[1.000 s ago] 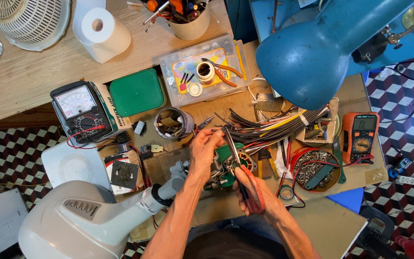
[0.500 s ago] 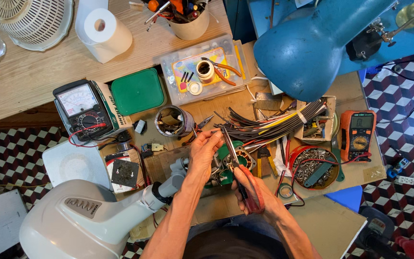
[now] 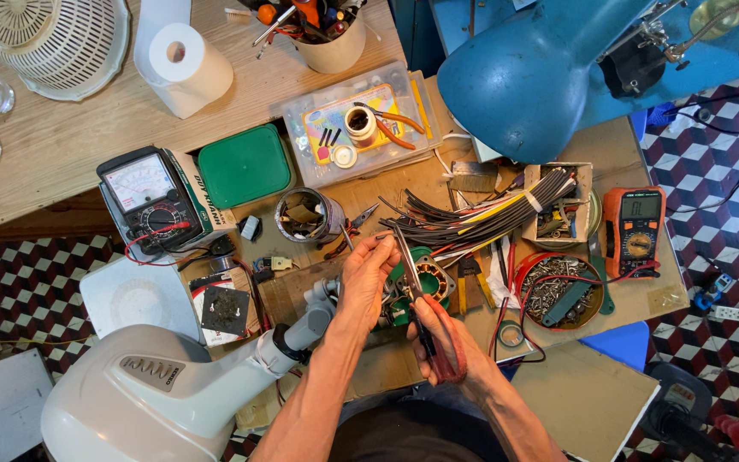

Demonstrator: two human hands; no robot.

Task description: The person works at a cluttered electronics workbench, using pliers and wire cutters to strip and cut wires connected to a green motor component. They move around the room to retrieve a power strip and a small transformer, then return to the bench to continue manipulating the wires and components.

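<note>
Gripping one pair of pliers (image 3: 416, 291) — right hand (image 3: 442, 342); left hand (image 3: 368, 272) pinching one wire (image 3: 384, 236).

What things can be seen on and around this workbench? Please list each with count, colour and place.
analogue meter: 1, black, left
digital meter: 1, orange, right
lamp shade: 1, blue, top right
paper roll: 1, white, top left
green lid: 1, green, beside analogue meter
wire bundle: 1, dark, centre
screw bowl: 1, red, right
pliers: 1, red-handled, in right hand
left hand: 1, centre
right hand: 1, lower centre
</note>
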